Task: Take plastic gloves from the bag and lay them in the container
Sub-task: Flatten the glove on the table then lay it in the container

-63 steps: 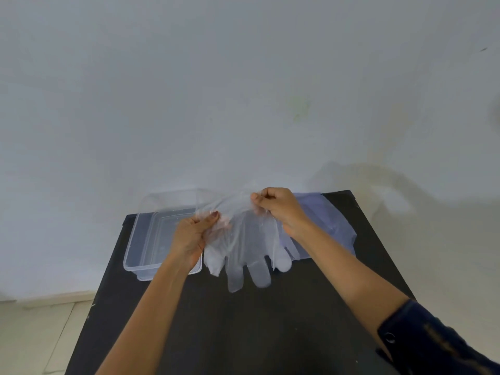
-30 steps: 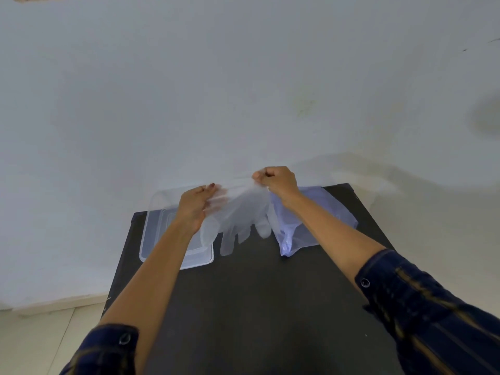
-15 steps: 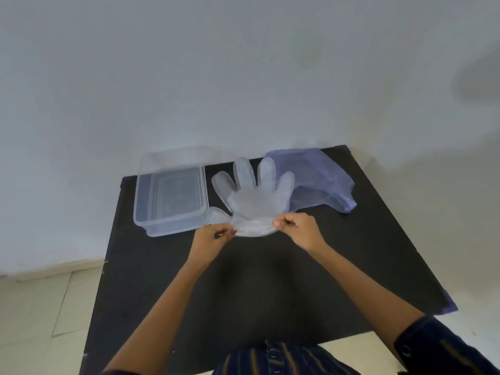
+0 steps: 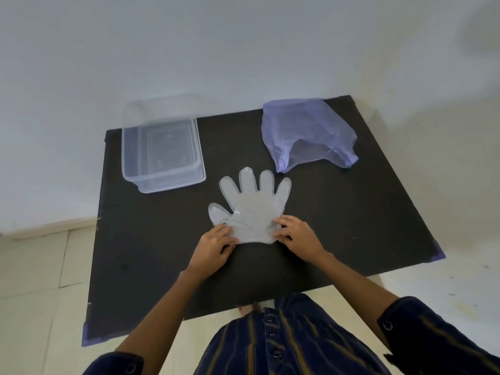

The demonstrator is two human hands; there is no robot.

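Observation:
A clear plastic glove point(image 4: 253, 205) lies flat on the black table point(image 4: 351, 212), its fingers pointing away from me. My left hand point(image 4: 215, 246) rests on the cuff's left corner and my right hand point(image 4: 297, 235) on its right corner, fingertips pressing the glove onto the table. The clear plastic container point(image 4: 162, 154) stands at the back left, with nothing visible inside. At the back right lies the pale purple plastic bag point(image 4: 307, 133), its mouth facing me.
The table stands against a white wall point(image 4: 243, 50). A transparent lid point(image 4: 159, 108) leans behind the container. Pale tiled floor point(image 4: 35, 280) shows to the left and right of the table. My striped dark shirt fills the bottom of the view.
The glove went from hanging between my raised hands to lying spread flat on the table. Both hands came down and toward me with it, and now press its cuff.

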